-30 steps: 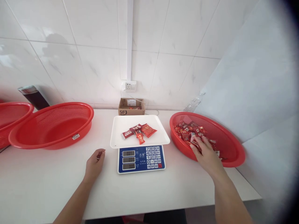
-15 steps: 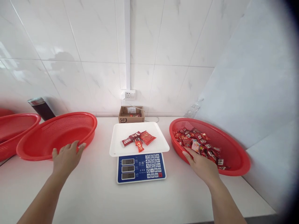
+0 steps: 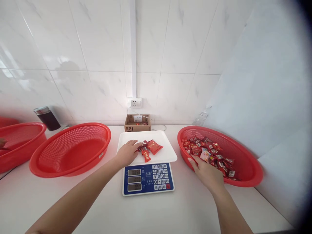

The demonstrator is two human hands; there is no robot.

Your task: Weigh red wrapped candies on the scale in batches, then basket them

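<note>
Left fingers (image 3: pixel 135 143) touch packets (image 3: pixel 146 155), right fingers (image 3: pixel 200 162) a basket (image 3: pixel 245 162), grips unclear; white table (image 3: pixel 151 214), tiled wall (image 3: pixel 102 39) behind.

Bright, diffuse light
Left-side glare (image 3: pixel 7 61) and soft rounded shadow (image 3: pixel 69 66) on marbled wall tiles (image 3: pixel 104 42); curved right edge blurred to black
</note>
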